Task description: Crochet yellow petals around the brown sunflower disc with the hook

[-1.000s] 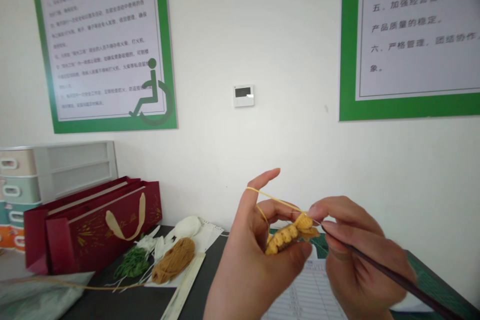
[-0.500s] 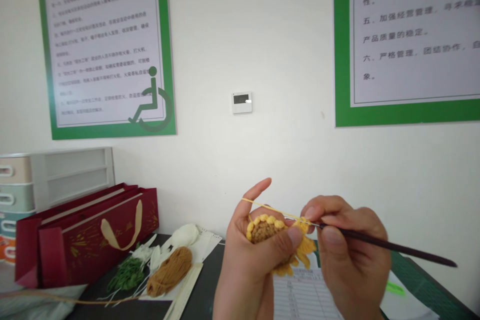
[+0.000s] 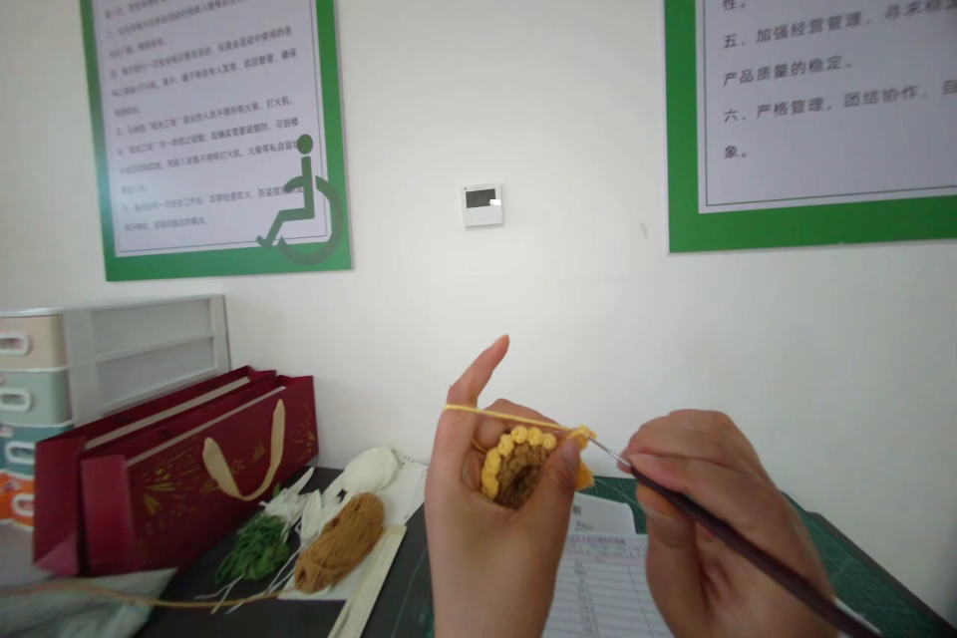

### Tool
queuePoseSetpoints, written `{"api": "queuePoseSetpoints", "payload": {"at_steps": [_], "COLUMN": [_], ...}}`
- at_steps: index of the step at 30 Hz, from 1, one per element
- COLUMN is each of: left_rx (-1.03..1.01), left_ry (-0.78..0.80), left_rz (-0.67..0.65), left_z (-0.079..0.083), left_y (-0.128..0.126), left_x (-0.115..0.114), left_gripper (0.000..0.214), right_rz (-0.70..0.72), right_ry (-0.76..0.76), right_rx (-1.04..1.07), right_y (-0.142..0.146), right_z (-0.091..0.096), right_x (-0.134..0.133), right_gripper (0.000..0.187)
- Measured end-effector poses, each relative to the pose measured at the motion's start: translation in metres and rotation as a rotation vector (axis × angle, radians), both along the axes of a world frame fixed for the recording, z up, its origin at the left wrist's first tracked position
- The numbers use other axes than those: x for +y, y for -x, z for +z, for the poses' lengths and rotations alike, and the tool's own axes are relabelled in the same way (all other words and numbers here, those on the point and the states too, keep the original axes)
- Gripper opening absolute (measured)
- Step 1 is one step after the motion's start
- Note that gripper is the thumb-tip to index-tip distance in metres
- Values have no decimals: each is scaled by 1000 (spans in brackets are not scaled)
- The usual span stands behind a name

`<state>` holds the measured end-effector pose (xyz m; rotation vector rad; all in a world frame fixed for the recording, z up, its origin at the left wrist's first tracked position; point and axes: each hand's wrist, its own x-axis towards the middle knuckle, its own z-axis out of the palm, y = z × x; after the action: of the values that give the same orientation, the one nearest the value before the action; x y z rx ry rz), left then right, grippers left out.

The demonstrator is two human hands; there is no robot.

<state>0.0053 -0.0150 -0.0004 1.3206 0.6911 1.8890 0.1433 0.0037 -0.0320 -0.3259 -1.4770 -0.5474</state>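
Observation:
My left hand is closed on a small crocheted flower, brown in the middle with yellow bumps round the edge, pinched between thumb and fingers. Its forefinger stands up with a yellow yarn strand stretched over it. My right hand is closed on a dark crochet hook, whose metal tip touches the flower's right edge.
On the dark table lie a brown yarn skein, green yarn, white yarn and a printed sheet on a green cutting mat. A dark red gift bag and plastic drawers stand at left against the wall.
My left hand turned the flower from edge-on to face me and moved slightly left. My right hand drew back to the right, and the hook's handle dropped lower.

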Motion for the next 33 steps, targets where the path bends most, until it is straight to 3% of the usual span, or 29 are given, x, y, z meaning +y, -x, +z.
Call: {"api": "queuePoseSetpoints", "payload": {"at_steps": [4, 9, 12, 14, 17, 19, 21, 23, 24, 26, 28, 29, 31, 33], "left_rx": [-2, -55, -73, -81, -85, -96, -108, -118, -125, -147, -170, -175, -173, -159], "left_ry": [46, 85, 92, 86, 85, 93, 123, 201, 248, 314, 316, 304, 281, 267], "left_rz": [-148, -281, -301, -289, -253, -232, -266, -409, -507, -675, -748, -758, -749, -715], "left_z": [3, 7, 6, 6, 6, 6, 6, 5, 5, 4, 3, 2, 2, 2], "left_y": [4, 8, 8, 7, 6, 6, 7, 7, 8, 9, 11, 13, 16, 18], "left_x": [-1, 1, 2, 1, -1, -1, 0, 2, 3, 5, 6, 7, 8, 8], "left_gripper": [74, 74, 70, 69, 71, 71, 73, 76, 77, 76, 73, 71, 67, 64], "right_rz": [281, 828, 1031, 1035, 871, 637, 282, -70, -133, 66, 444, 560, 723, 782], "right_ry": [286, 713, 805, 770, 610, 404, 130, -123, -204, -193, -31, 18, 92, 125], "right_rx": [247, 377, 341, 310, 295, 218, 60, -61, -42, 73, 166, 219, 319, 393], "right_y": [-3, 5, 13, 18, 15, 8, 0, -5, -4, 3, 15, 21, 30, 31], "right_z": [1, 5, 5, 4, 2, 0, -1, -1, -1, 1, 4, 6, 8, 8], "right_x": [-3, 10, 14, 15, 15, 13, 12, 10, 10, 10, 10, 10, 8, 6], "right_gripper": [11, 30, 33, 30, 18, 3, 18, 29, 28, 19, 11, 9, 5, 4]}}
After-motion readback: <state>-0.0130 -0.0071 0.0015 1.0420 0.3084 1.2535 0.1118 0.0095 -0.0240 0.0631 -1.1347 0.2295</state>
